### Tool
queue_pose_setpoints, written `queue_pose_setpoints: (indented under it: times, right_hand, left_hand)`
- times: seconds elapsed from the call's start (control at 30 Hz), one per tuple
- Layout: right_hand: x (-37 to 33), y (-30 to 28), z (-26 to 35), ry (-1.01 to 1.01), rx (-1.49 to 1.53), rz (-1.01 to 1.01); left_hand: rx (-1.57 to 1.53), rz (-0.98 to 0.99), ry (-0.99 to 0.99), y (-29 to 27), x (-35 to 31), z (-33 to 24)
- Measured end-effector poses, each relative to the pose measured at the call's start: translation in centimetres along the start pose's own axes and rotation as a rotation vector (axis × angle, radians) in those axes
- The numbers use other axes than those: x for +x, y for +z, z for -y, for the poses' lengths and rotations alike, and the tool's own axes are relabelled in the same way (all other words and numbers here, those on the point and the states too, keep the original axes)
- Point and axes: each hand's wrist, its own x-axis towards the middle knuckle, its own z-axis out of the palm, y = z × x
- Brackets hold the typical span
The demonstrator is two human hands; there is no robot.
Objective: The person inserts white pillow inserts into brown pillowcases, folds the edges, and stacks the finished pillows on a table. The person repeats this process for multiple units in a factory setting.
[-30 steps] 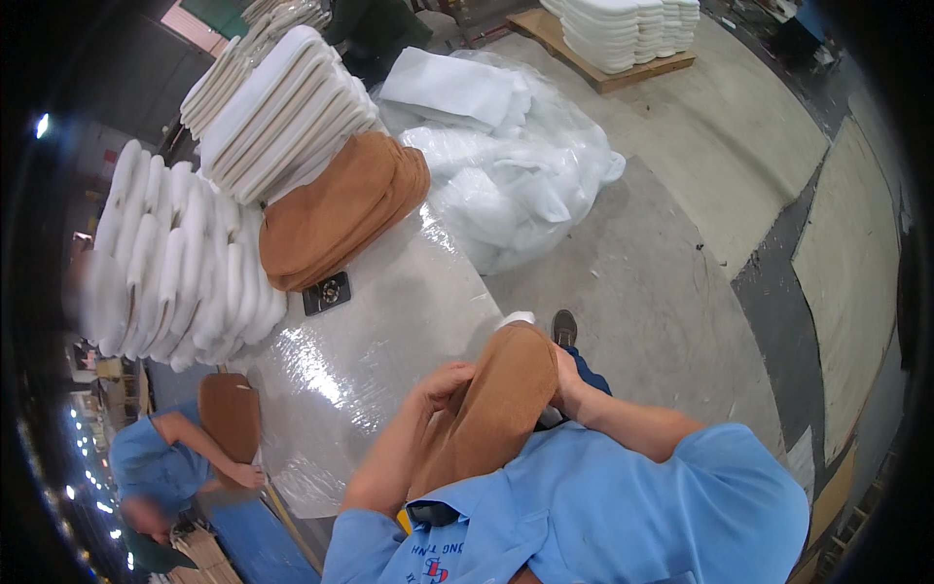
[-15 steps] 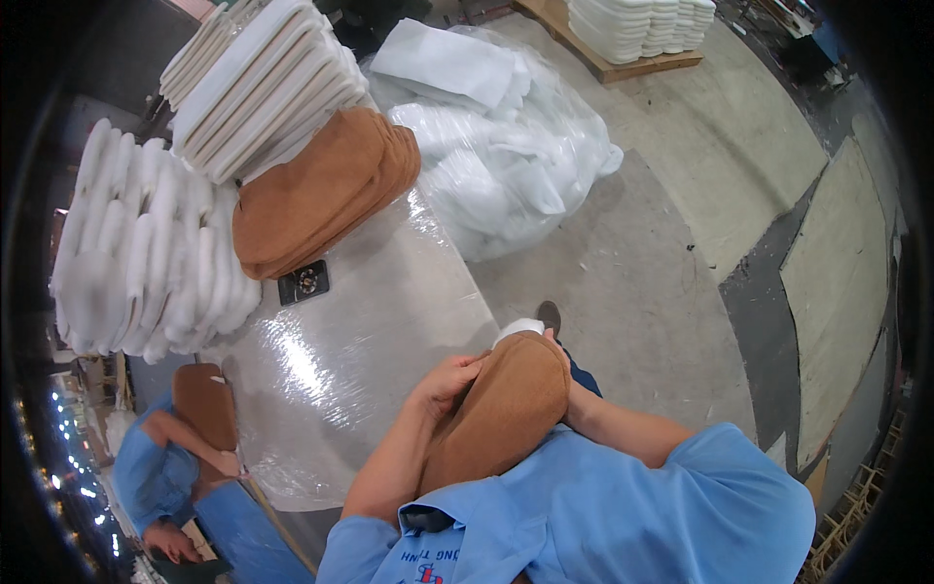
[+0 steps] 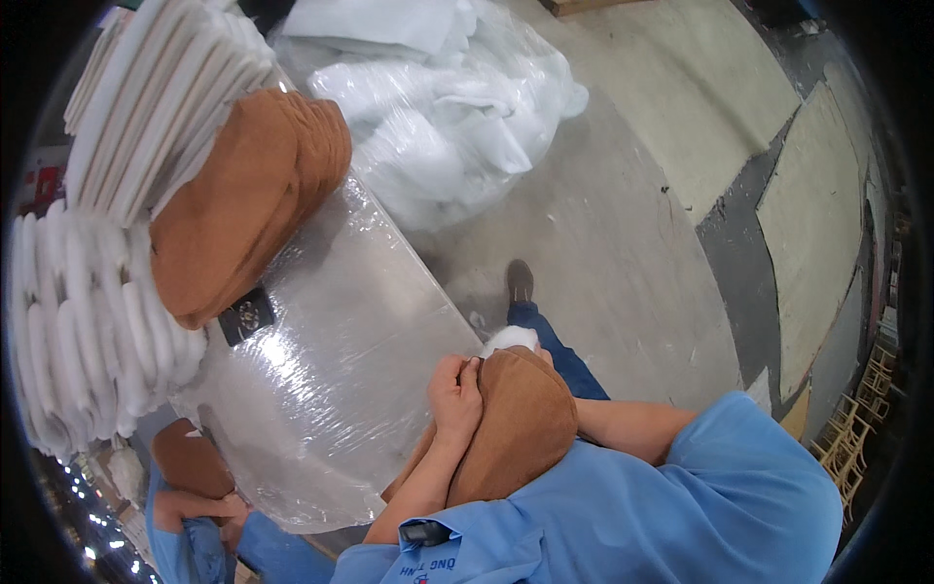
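Observation:
A brown fabric cushion cover [image 3: 520,419] rests against my body, with white padding [image 3: 512,339] sticking out of its far end. My left hand [image 3: 455,391] is closed on the cover's left edge near that end. At the far right side, my right hand [image 3: 544,354] grips the cover next to the padding; most of it is hidden behind the brown fabric. To the left, a pile of flat brown covers [image 3: 248,200] lies on the plastic-wrapped table [image 3: 341,292], beside a small black tray [image 3: 247,316] of small items.
White cushion pads stand in stacks [image 3: 92,321] at the table's left. Beyond the table sits a large plastic bag of white padding [image 3: 438,117]. At lower left a co-worker's hands [image 3: 232,511] are near another brown cover [image 3: 190,457]. Flat sheets [image 3: 817,243] lie on the floor at right.
The view has shifted, so the table and piles sit farther left. My left hand has moved up along the cover's edge, now in a tighter fist. The co-worker's arms have moved.

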Motion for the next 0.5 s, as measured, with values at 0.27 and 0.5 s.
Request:
queue_pose_setpoints:
  times: [0.27,0.5]
  right_hand:
    - [0.8,1.8,-4.2,0.428,0.857,0.238]
    - [-0.3,-2.3,-1.8,0.263,0.586,0.333]
  left_hand:
    - [0.056,0.021,0.061,1.4,1.7,-0.6]
    - [-0.084,0.081,-0.003,3.0,1.9,-2.9]
